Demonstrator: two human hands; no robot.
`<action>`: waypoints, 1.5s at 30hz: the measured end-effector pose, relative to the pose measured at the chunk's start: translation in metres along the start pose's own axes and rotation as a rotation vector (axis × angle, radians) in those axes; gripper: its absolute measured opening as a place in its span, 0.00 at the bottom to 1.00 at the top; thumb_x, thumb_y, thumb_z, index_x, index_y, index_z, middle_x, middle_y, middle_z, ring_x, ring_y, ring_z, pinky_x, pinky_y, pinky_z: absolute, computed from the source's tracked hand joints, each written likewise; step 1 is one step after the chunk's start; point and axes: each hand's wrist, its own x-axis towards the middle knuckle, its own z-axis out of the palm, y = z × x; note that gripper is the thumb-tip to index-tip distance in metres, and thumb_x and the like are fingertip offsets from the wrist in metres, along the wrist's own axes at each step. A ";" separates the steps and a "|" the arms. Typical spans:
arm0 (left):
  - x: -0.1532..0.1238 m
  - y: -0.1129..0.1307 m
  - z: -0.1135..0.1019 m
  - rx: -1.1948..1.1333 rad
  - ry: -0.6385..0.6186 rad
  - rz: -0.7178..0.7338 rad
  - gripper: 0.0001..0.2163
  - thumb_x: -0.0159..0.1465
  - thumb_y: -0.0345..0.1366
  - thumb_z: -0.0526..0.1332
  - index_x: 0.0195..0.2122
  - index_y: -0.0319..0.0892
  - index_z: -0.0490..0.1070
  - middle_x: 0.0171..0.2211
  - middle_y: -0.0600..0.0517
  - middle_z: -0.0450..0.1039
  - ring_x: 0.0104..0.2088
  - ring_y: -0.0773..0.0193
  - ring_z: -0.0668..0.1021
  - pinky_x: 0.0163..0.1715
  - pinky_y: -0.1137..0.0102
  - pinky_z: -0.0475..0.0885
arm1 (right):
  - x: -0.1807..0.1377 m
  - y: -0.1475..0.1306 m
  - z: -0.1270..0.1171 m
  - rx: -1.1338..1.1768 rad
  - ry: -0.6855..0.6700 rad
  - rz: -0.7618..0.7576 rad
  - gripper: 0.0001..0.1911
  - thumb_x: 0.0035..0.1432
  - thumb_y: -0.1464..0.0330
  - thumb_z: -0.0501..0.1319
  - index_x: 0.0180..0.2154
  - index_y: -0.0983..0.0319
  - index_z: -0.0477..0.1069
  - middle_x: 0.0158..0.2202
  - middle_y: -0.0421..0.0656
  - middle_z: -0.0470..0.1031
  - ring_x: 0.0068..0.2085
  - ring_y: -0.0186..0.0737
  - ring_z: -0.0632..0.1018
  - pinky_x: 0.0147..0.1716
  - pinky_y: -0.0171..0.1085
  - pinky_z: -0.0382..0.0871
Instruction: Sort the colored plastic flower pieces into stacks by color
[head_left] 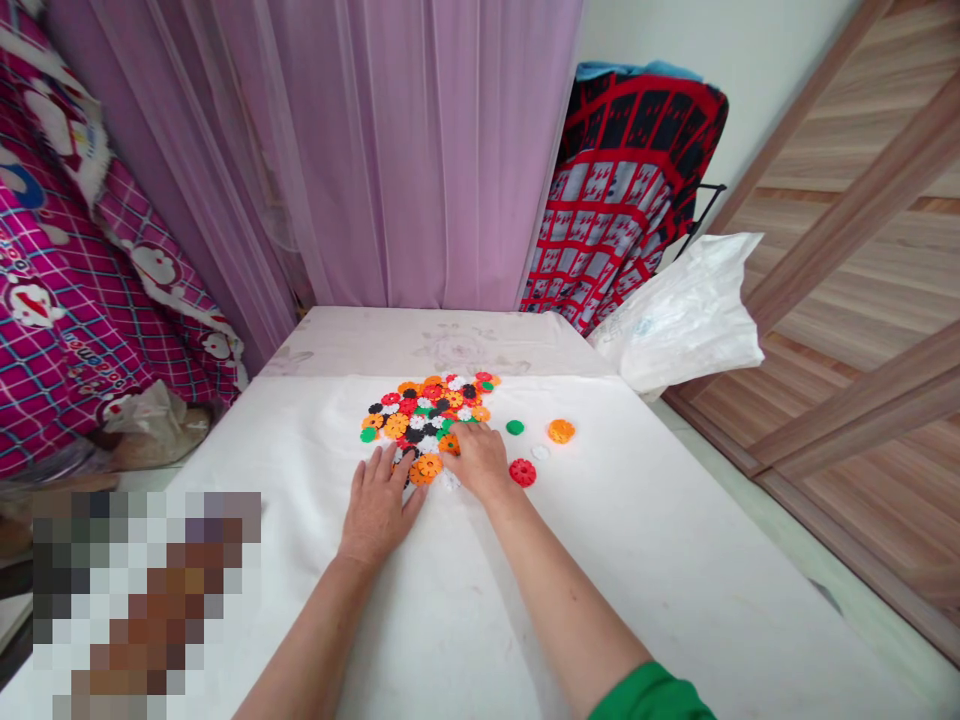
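Note:
A flat pile of small plastic flower discs (429, 410), orange, red, black, white and green, lies on the white cloth (637, 540) in the middle of the table. My left hand (379, 505) rests flat at the pile's near edge, fingers stretched out, fingertips touching the nearest discs. My right hand (476, 455) lies palm down on the pile's right near corner, fingers bent over some discs; whether it holds one is hidden. Apart from the pile to the right lie a green disc (514, 427), an orange disc (560, 431), a white disc (540, 452) and a red disc (522, 472).
A pink curtain (390, 150) hangs behind the table. A white plastic bag (686, 315) sits at the table's right far corner, beside a red patterned blanket (622, 190) on a rack. Magenta patterned bedding (82, 290) stands at the left. Wooden floor (862, 330) runs along the right.

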 end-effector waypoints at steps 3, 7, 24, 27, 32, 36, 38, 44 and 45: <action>0.000 0.000 0.000 -0.006 0.014 0.005 0.25 0.66 0.46 0.54 0.62 0.43 0.65 0.65 0.40 0.61 0.65 0.44 0.62 0.62 0.47 0.58 | 0.002 -0.004 0.000 -0.019 -0.018 -0.009 0.16 0.58 0.62 0.61 0.47 0.60 0.72 0.44 0.47 0.78 0.48 0.47 0.74 0.46 0.41 0.63; 0.000 0.001 -0.002 -0.011 -0.010 0.001 0.25 0.66 0.47 0.53 0.62 0.43 0.65 0.65 0.41 0.60 0.65 0.44 0.61 0.63 0.48 0.57 | 0.003 0.007 -0.003 0.042 0.025 0.036 0.18 0.57 0.63 0.61 0.49 0.59 0.71 0.44 0.46 0.78 0.48 0.45 0.75 0.47 0.40 0.64; 0.002 -0.001 -0.003 -0.034 -0.035 -0.012 0.25 0.66 0.47 0.53 0.62 0.42 0.65 0.65 0.41 0.60 0.65 0.45 0.61 0.63 0.48 0.56 | -0.014 0.198 -0.055 0.045 0.171 0.395 0.17 0.55 0.62 0.60 0.47 0.57 0.72 0.45 0.43 0.79 0.43 0.41 0.79 0.40 0.36 0.68; 0.001 -0.002 -0.004 -0.034 -0.033 -0.007 0.25 0.66 0.46 0.53 0.62 0.43 0.65 0.65 0.41 0.60 0.65 0.45 0.61 0.63 0.48 0.56 | -0.011 0.190 -0.051 -0.021 0.120 0.323 0.17 0.57 0.62 0.59 0.48 0.57 0.71 0.48 0.44 0.78 0.44 0.41 0.78 0.41 0.36 0.67; 0.002 -0.002 -0.004 -0.022 -0.038 -0.006 0.25 0.66 0.47 0.52 0.62 0.44 0.64 0.65 0.41 0.60 0.66 0.45 0.61 0.63 0.48 0.56 | -0.010 0.175 -0.049 -0.124 0.049 0.313 0.18 0.59 0.63 0.57 0.50 0.58 0.71 0.48 0.46 0.78 0.47 0.44 0.77 0.42 0.38 0.66; 0.001 -0.002 -0.003 -0.022 -0.038 -0.008 0.25 0.66 0.47 0.52 0.62 0.44 0.64 0.65 0.42 0.60 0.66 0.45 0.61 0.63 0.48 0.56 | -0.009 0.170 -0.050 -0.167 0.010 0.302 0.18 0.60 0.63 0.57 0.51 0.58 0.71 0.49 0.46 0.77 0.48 0.45 0.76 0.44 0.39 0.66; 0.001 -0.003 -0.002 -0.026 -0.029 -0.005 0.25 0.66 0.47 0.53 0.62 0.44 0.65 0.65 0.42 0.60 0.65 0.45 0.61 0.63 0.48 0.56 | -0.010 0.169 -0.051 -0.158 -0.001 0.297 0.19 0.60 0.63 0.57 0.52 0.58 0.70 0.50 0.46 0.76 0.49 0.45 0.76 0.45 0.39 0.66; 0.001 -0.002 -0.002 -0.031 -0.015 0.000 0.25 0.66 0.47 0.53 0.62 0.43 0.65 0.65 0.41 0.61 0.65 0.45 0.62 0.63 0.48 0.57 | -0.015 0.161 -0.053 -0.073 0.109 0.276 0.19 0.60 0.66 0.57 0.53 0.58 0.71 0.51 0.46 0.75 0.50 0.44 0.75 0.47 0.39 0.67; 0.001 -0.002 -0.003 -0.034 -0.018 -0.001 0.25 0.66 0.47 0.53 0.62 0.43 0.65 0.65 0.41 0.61 0.65 0.45 0.62 0.63 0.48 0.57 | -0.016 0.156 -0.052 -0.050 0.137 0.252 0.18 0.60 0.67 0.56 0.51 0.58 0.73 0.51 0.45 0.76 0.49 0.44 0.75 0.47 0.38 0.67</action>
